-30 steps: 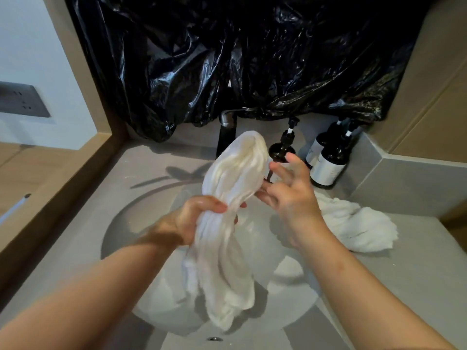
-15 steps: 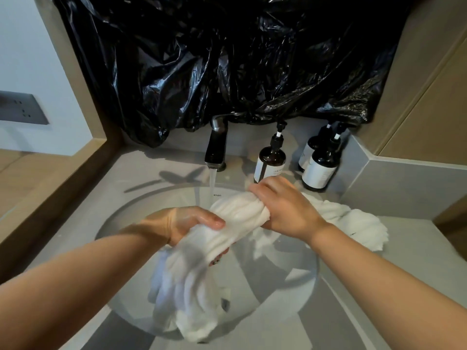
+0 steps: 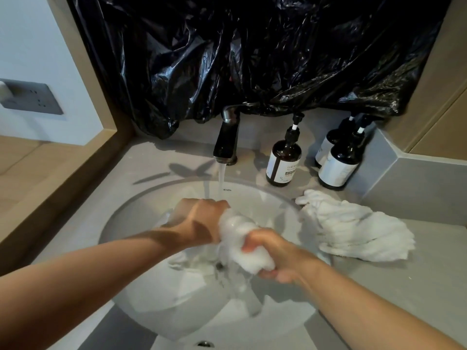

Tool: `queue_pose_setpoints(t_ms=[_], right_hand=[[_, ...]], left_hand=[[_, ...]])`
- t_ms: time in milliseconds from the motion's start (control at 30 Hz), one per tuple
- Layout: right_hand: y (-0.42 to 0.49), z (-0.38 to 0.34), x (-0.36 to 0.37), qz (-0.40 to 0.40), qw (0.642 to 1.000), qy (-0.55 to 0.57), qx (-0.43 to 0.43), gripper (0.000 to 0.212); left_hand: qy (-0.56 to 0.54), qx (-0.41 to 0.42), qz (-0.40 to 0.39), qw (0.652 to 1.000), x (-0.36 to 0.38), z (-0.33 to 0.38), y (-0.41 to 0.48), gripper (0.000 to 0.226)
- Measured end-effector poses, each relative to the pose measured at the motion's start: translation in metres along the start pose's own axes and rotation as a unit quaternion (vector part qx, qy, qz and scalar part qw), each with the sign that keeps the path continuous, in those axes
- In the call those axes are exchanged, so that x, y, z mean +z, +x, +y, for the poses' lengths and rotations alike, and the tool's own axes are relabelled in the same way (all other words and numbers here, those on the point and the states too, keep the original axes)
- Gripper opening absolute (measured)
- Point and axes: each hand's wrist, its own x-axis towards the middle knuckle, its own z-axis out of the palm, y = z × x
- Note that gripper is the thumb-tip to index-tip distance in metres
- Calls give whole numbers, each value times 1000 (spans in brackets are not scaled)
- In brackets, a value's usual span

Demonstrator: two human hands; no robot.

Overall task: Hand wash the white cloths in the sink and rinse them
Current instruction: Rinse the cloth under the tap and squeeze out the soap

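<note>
A wet white cloth point(image 3: 240, 236) is bunched between both hands over the white sink basin point(image 3: 156, 294). My left hand point(image 3: 202, 221) grips its upper end just under the running water from the dark faucet point(image 3: 226, 142). My right hand point(image 3: 273, 253) grips the lower end, with cloth bulging out between the fingers. Loose folds of the cloth hang blurred below the hands towards the drain. A second white cloth point(image 3: 353, 228) lies crumpled on the grey counter at the basin's right rim.
Three dark pump bottles point(image 3: 284, 160) point(image 3: 340, 160) point(image 3: 328, 140) stand on the counter behind the basin, right of the faucet. Black plastic sheeting point(image 3: 252, 54) covers the wall above. A wooden ledge point(image 3: 63, 183) borders the counter on the left, with a wall socket point(image 3: 30, 98) beyond.
The cloth came down from being held upright into the basin under the water. Both hands closed on it and drew together, bunching it tightly.
</note>
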Motion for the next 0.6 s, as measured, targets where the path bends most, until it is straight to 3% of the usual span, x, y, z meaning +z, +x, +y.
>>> queue_pose_setpoints(t_ms=[133,200,233,300,367,433,500,600], right_hand=[[0,4,7,-35,990,133,42,22],[-1,-4,3,-37,987,154,35,26],[-2,-8,1,-42,984,170,34,25],[-1,-16,-3,-44,978,203,30,23],[-1,-22,-5,-43,972,230,33,27],[2,-26,-4,-48,959,277,32,35],[0,-28,0,-65,936,345,25,51],[-4,-31,2,-59,963,253,-70,67]], left_hand=[[3,16,37,999,7,-7,5,25],[-95,28,45,994,7,-16,0,36],[-191,44,29,980,7,-20,-4,47],[-395,87,-43,914,4,-32,-8,69],[-504,97,-130,848,9,-39,-8,84],[-511,76,-120,848,21,-34,-6,94],[-519,31,-54,852,32,-25,-5,89],[-651,31,-54,757,39,-19,-13,56]])
